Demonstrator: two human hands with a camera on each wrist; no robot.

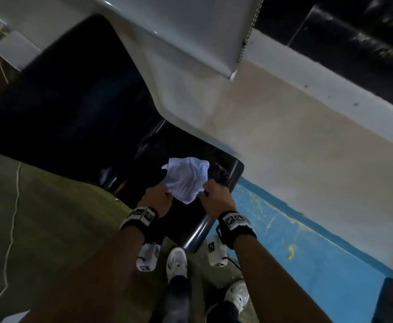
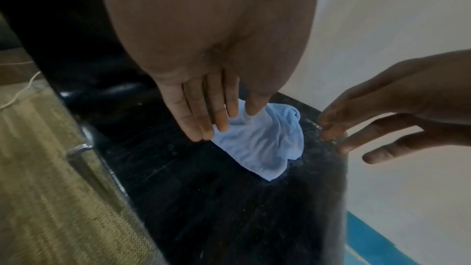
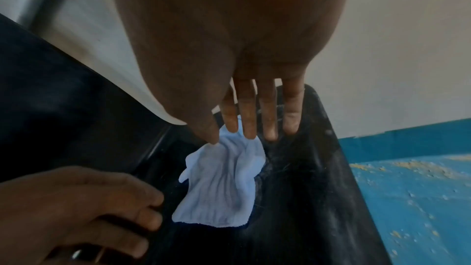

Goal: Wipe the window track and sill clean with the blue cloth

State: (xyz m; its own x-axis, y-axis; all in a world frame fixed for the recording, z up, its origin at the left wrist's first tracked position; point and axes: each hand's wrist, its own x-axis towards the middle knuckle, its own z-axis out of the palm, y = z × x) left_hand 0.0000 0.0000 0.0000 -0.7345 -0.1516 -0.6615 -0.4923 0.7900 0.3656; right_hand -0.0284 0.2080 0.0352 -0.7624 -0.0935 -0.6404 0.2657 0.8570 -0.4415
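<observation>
A crumpled light blue cloth point(image 1: 186, 179) point(image 2: 262, 148) point(image 3: 221, 184) lies on the dusty black seat of a chair point(image 1: 191, 223). My left hand point(image 1: 161, 194) point(image 2: 229, 120) hovers at the cloth's left edge with its fingers stretched out; whether they touch the cloth is unclear. My right hand point(image 1: 210, 191) point(image 3: 242, 132) is at the cloth's right edge with fingers spread and straight, and the left wrist view shows a gap between them and the cloth. The white window sill point(image 1: 330, 94) runs above the wall at upper right, under dark glass point(image 1: 353, 31).
The chair's black backrest point(image 1: 74, 101) fills the left. A bead chain point(image 1: 249, 31) hangs by the window. Below the beige wall runs a flaking blue band point(image 1: 307, 241). A white cable point(image 1: 14, 217) crosses the carpet point(image 1: 51, 217). My shoes point(image 1: 177, 259) stand before the chair.
</observation>
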